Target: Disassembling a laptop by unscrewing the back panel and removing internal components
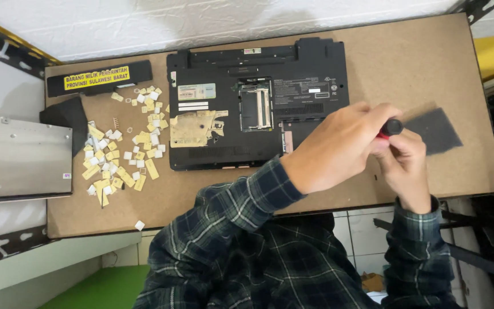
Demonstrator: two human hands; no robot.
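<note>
A black laptop (258, 103) lies upside down on a brown board (407, 63), its underside up and a memory bay open in the middle. Over its near right corner my left hand (332, 149) wraps around a screwdriver (391, 127) with a red handle and black cap. My right hand (401, 163) grips the same screwdriver from the right, just below the cap. The tool's shaft and tip are hidden behind my hands. My arms wear a dark plaid sleeve.
Several loose keyboard keys (124, 151) are scattered left of the laptop. A long black battery bar (99, 78) lies at the back left, a silver metal drive (21, 157) at the left edge, a dark flat panel (435, 130) right of my hands.
</note>
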